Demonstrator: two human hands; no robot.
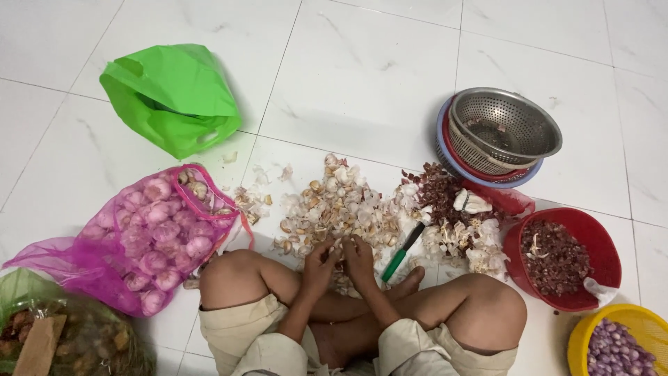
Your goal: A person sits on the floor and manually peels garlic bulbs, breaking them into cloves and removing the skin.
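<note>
Far left, a clear bag of brownish roots sits by your knee, and beside it the pink mesh bag bulges with whole garlic bulbs. Above that, a green plastic bag lies crumpled on the white tile floor.

Now the centre — your left hand and right hand meet just above your crossed legs, at the near edge of the garlic pile. Both grips are pressed together, fingertips pinching what looks like a single garlic clove, though the piece itself is mostly hidden between your fingers. Expect it to be light and firm, with dry, papery skin that tears and slides off easily; take it by the blunt root end, where the skin splits first.

Just right of your hands, a green-handled knife lies untouched on the floor. Further on — reddish shallot peels, a metal colander stacked in plastic bowls, a red basket of peelings, and at the corner a yellow basket of purple shallots.
</note>
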